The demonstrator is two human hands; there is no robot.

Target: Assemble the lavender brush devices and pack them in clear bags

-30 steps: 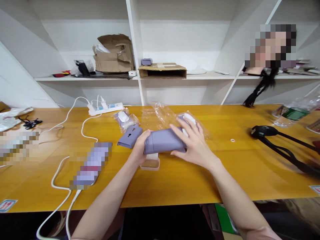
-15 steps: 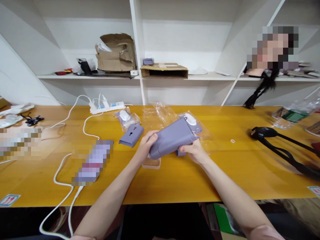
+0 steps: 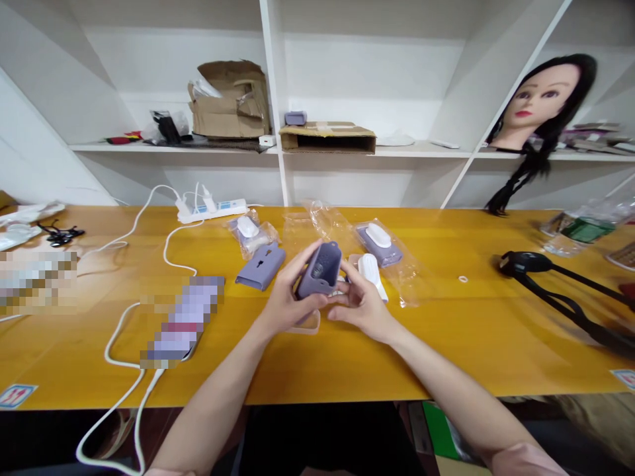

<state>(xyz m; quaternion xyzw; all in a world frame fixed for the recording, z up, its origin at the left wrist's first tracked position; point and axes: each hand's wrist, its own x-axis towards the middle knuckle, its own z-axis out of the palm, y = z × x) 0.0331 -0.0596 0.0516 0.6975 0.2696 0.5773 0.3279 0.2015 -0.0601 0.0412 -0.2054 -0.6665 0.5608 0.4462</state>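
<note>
A purple plastic container (image 3: 321, 272) is held tilted above the table, its open hollow end facing me. My left hand (image 3: 288, 301) is wrapped round its left side, thumb along the front. At its right edge is my right hand (image 3: 366, 305), fingers curved and apart, fingertips beside the container; whether they touch it is hard to tell. Behind my right hand lies a white oblong piece (image 3: 370, 270), partly covered. A pale frame-like tray (image 3: 311, 324) sits under the hands. To the left lies a purple cover (image 3: 260, 266) with a keyhole-shaped slot.
Bagged purple-and-white parts (image 3: 381, 242) and another bagged part (image 3: 248, 229) lie behind. A phone (image 3: 183, 320) with a white cable is on the left, near a power strip (image 3: 213, 210). Black straps (image 3: 530, 263) and a bottle (image 3: 583, 230) are at right. Shelves hold cardboard boxes and a mannequin head (image 3: 543, 99).
The purple container has turned from lying lengthwise to showing its open end toward me. My right hand has moved off its far end to its right side, uncovering the white piece.
</note>
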